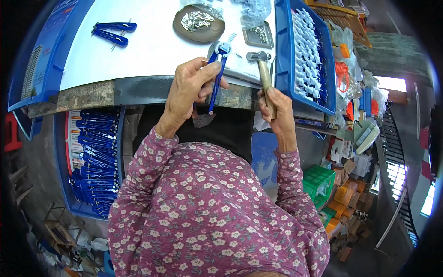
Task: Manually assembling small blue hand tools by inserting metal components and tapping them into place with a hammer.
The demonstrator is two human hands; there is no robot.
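Note:
My left hand (187, 90) is closed around a long blue-handled tool (216, 92) with a round white head, held over the front edge of the table. The head of that tool rests near a small metal block. In my right hand (280, 108) is a hammer (264, 71), gripped by its wooden handle, its metal head up beside the tool and apart from it. A V-shaped blue-handled piece (113, 33) lies on the white tabletop at the left. Beyond my hands, a round brown dish (178, 28) holds small silver metal pins.
A small square tray (269, 45) of metal bits sits behind the hammer. At the right stands a blue crate (284, 60) of white-headed parts. Another blue crate (62, 152), below the table at the left, holds many blue-handled pieces. A green crate (318, 180) stands on the floor.

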